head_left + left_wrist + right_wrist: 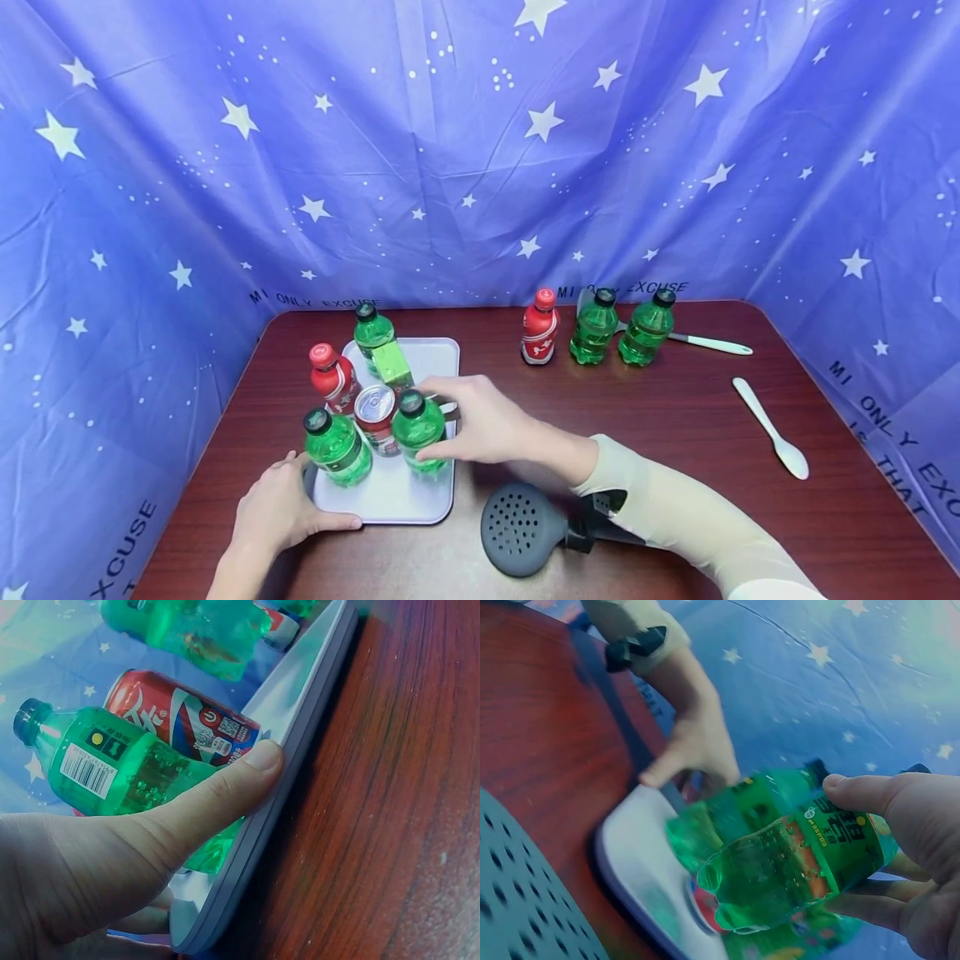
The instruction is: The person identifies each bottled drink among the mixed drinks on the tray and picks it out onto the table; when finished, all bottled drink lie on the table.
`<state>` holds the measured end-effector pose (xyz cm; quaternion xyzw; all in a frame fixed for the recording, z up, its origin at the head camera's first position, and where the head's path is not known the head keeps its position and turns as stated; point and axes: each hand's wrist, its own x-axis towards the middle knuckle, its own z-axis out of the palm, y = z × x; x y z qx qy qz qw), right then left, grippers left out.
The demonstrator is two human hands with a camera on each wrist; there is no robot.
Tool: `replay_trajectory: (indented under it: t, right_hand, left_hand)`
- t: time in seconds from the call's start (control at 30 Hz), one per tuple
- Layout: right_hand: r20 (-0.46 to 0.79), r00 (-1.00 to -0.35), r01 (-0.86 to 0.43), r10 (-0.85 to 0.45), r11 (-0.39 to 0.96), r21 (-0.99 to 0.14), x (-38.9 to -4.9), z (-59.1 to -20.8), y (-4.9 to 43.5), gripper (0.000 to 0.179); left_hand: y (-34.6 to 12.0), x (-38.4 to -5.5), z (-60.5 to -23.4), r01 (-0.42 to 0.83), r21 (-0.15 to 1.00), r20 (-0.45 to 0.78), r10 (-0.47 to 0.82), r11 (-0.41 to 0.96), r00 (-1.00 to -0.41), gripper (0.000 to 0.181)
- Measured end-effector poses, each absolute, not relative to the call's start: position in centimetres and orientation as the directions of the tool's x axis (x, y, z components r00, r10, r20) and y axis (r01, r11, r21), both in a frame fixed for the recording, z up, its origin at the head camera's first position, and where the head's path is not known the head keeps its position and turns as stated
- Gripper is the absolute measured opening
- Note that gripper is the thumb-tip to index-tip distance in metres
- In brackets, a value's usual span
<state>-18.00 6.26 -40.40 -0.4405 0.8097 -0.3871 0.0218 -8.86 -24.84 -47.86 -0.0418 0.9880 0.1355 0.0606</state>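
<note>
Head: green bottle (418,437) held over the tray (393,507) by the right hand (491,421), fingers wrapped round; near-left tray corner held by the left hand (279,504). White spoon (772,432) seen only here. Left wrist: thumb (225,791) laid on rim; barcode (87,770) revealed on another bottle (142,776). Right wrist: held bottle's label (840,836) shown.

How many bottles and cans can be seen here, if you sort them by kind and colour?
Green bottles: 5
Red bottles: 2
Red cans: 1
Total: 8
</note>
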Motion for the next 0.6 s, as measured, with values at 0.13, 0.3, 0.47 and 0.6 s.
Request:
replay_trajectory:
  t: [0.13, 0.3, 0.47, 0.6]
  right_hand:
    - [0.322, -0.659, -0.665, -0.679, 0.327, -0.672, -18.9, -39.7, 8.5, 0.064]
    - [0.345, -0.708, -0.640, -0.616, 0.354, -0.682, -19.8, -39.2, 11.4, 0.062]
    - [0.377, -0.751, -0.633, -0.543, 0.428, -0.645, -20.5, -38.9, 14.2, 0.060]
    - [0.386, -0.792, -0.602, -0.473, 0.506, -0.617, -20.9, -38.7, 16.4, 0.064]
  left_hand:
    - [-24.7, -9.0, -47.9, -0.090, 0.266, -0.128, -0.058, 0.960, -0.990, 0.139]
    - [-24.5, -9.1, -48.0, -0.084, 0.271, -0.124, -0.051, 0.959, -0.991, 0.140]
    - [-24.8, -8.9, -48.0, -0.100, 0.270, -0.144, -0.062, 0.958, -0.988, 0.140]
    - [-25.0, -8.8, -48.0, -0.107, 0.267, -0.149, -0.069, 0.958, -0.986, 0.139]
